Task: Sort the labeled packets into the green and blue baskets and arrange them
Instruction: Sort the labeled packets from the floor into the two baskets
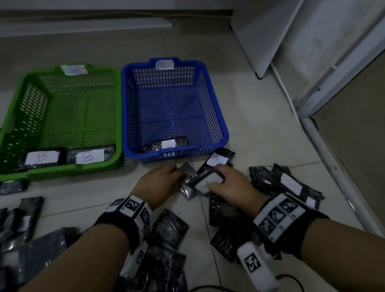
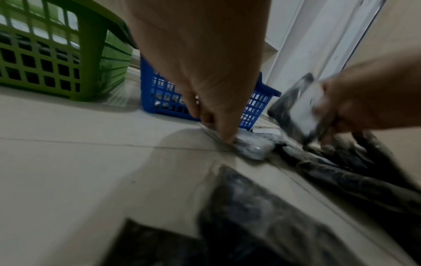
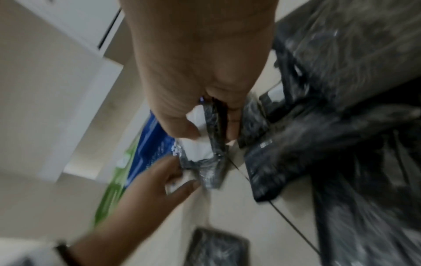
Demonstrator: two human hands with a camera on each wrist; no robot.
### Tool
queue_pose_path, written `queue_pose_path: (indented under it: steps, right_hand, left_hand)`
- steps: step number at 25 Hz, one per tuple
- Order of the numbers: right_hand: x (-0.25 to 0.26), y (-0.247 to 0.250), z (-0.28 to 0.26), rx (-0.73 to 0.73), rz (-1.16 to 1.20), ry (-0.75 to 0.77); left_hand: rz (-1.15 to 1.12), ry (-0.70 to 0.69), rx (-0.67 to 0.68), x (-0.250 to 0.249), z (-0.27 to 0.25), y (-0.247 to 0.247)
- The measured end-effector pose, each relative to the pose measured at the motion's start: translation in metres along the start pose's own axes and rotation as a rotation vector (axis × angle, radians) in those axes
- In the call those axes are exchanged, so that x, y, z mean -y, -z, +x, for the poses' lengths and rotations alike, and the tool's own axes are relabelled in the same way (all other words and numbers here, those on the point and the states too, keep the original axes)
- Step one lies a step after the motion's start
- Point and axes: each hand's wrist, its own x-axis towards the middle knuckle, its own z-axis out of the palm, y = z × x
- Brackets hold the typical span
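From the head view we see our right hand pinching a white-labeled packet on the floor just before the blue basket, beside the green basket, while the left wrist view shows our left hand pressing straight fingers on a clear-wrapped packet, and the right wrist view shows thumb and fingers clamping that labeled packet.

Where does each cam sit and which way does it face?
Head: worn on the head, looks down at the floor, green plastic basket, blue plastic basket; both forearms show.
Left wrist: low by the floor, faces along the left hand towards both baskets.
Right wrist: faces along the right hand gripping a black white-labelled packet.
Shared: both wrist views show the opposite hand.
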Motion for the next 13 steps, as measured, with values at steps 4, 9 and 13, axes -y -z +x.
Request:
queue_pose_path:
  steps: [4,9,13]
  right_hand:
    - [0.014,0.013,0.012,-0.179,0.282,-0.037]
    - [0.027,0.017,0.020,-0.194,0.502,-0.004]
    - [0.040,0.010,0.026,-0.157,0.588,0.019]
  left_hand:
    - [-0.106,-0.011,0.068,0.000,-0.005,-0.005]
    - [-0.129,-0.017,0.155,-0.014,-0.005,0.000]
    - [-0.662,0.214,0.229,0.013,-0.019,0.030]
